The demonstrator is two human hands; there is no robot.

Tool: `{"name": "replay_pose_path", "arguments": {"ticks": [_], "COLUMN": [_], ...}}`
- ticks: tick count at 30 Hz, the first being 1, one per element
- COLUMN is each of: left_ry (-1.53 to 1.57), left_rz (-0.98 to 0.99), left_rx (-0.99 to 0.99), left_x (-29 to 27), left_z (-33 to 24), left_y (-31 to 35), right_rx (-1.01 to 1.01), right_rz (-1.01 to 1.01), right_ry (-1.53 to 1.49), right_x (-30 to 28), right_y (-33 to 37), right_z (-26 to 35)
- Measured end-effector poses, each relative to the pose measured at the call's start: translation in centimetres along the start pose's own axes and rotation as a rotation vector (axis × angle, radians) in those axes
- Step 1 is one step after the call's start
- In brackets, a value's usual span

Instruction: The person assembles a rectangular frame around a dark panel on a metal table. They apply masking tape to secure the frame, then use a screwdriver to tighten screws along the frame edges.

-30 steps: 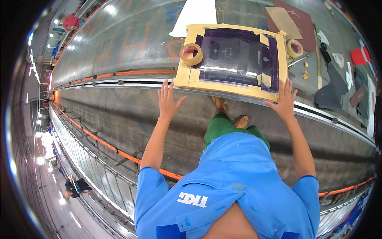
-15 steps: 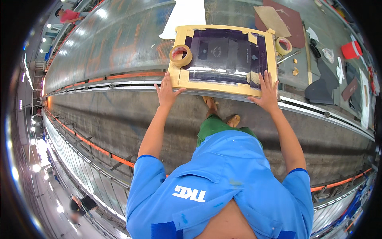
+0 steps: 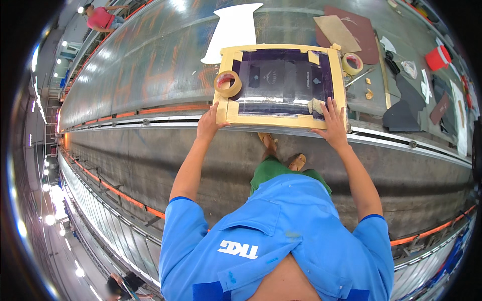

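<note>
A screen printing frame with yellow-taped edges and a dark purple mesh lies at the front edge of the long table. Pale designs show through its glossy middle. My left hand grips the front left corner, thumb along the near side. At the front right corner my right hand holds the frame, fingers laid over its top and thumb at the near edge. A roll of tan tape rests on the frame's left side. Close to my right fingers is a torn patch of tape on the mesh.
Beyond the frame lies a white cut sheet. On the right are another tape roll, brown sheets, dark scraps and a red bucket. A metal rail runs along the table edge. A person stands far left.
My left hand's spread fingers have drawn in around the frame's corner. My right fingers have shifted slightly inward. The whole view has tilted a little; the frame stays at the table edge.
</note>
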State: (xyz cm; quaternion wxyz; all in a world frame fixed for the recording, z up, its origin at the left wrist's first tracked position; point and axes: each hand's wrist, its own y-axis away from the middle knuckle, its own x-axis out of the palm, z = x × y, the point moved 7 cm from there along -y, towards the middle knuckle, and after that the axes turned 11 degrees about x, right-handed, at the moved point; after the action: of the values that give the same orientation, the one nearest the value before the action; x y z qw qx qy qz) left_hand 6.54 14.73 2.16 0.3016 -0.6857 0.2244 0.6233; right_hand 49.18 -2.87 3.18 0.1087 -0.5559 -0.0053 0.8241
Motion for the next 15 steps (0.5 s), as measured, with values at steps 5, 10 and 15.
{"name": "replay_pose_path", "arguments": {"ticks": [5,10,15], "left_ry": [0.127,0.24,0.278], "left_rz": [0.065,0.276,-0.029], "left_rx": [0.109,0.026,0.009], "left_x": [-0.4,-0.9,-5.0], "left_z": [1.2,1.7,0.8], "left_y": [-0.7,-0.6,-2.0], "right_rx": [-0.04,0.125,0.431], "right_rz": [0.032,-0.071,-0.214], "right_ry": [-0.076,-0.136,-0.369], "right_x": [-0.7,-1.9,-5.4], "right_y": [0.3,4.9,14.8], "right_z": [-0.2,-2.4,-6.5]}}
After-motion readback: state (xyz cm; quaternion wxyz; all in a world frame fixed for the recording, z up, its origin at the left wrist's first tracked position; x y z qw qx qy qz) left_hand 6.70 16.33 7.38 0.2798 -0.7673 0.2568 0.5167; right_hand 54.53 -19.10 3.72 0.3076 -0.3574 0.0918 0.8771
